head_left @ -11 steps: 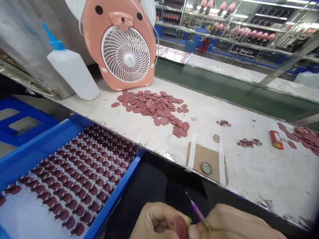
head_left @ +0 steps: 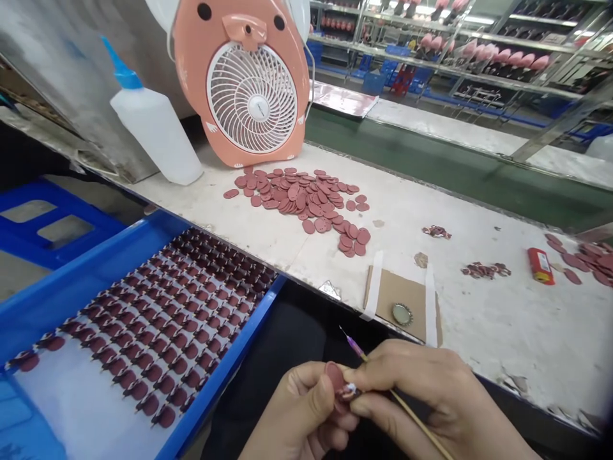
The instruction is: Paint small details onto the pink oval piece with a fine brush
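Observation:
My left hand (head_left: 306,402), fingers closed, pinches a dark red oval disc (head_left: 334,375) between thumb and fingers. Against its lower right side is a small brown-and-white piece (head_left: 349,391), gripped by the thumb and forefinger of my right hand (head_left: 426,383). That same hand also keeps a thin needle-tipped tool (head_left: 416,421), with a purple collar and wooden handle, lying across its fingers. The needle points up and left. Both hands meet just below the bench edge, near a metal bottle cap (head_left: 402,314) on taped cardboard (head_left: 407,287).
Loose red discs (head_left: 306,198) lie heaped before an orange fan (head_left: 191,70). A squeeze bottle (head_left: 158,134) leans beside it. At left, a blue tray (head_left: 239,335) holds rows of assembled pieces. Small brown pieces (head_left: 486,270) and a red-and-yellow container (head_left: 541,266) lie to the right.
Both hands have risen further into view and come together at the disc. The small brown-and-white piece now shows between them. The whole view has shifted slightly.

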{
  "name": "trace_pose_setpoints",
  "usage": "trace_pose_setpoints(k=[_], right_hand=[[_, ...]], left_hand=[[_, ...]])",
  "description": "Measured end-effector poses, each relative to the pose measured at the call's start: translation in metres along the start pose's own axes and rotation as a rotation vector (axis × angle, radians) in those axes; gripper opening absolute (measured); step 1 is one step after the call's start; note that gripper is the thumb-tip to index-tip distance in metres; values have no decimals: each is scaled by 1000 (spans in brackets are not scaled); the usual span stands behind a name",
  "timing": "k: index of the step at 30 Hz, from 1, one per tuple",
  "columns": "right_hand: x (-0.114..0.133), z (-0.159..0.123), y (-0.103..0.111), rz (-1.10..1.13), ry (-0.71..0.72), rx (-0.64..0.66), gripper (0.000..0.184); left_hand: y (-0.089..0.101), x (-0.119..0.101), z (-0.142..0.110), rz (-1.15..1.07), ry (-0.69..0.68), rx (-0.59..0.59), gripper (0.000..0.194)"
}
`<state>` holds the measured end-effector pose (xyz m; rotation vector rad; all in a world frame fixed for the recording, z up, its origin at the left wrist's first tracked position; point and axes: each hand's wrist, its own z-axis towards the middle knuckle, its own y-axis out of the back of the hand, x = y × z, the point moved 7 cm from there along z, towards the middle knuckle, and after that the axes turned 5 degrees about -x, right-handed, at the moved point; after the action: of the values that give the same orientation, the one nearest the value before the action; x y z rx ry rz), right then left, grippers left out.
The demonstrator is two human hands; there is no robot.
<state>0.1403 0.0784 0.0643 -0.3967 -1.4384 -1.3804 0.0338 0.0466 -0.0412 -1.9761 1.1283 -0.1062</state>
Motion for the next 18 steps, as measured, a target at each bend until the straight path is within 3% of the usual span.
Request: trace_pose_setpoints(k=[18], right_hand=[[13, -1, -3, -71, 100, 36, 21]], left_hand=[[0, -5, -5, 22, -54, 66, 37]])
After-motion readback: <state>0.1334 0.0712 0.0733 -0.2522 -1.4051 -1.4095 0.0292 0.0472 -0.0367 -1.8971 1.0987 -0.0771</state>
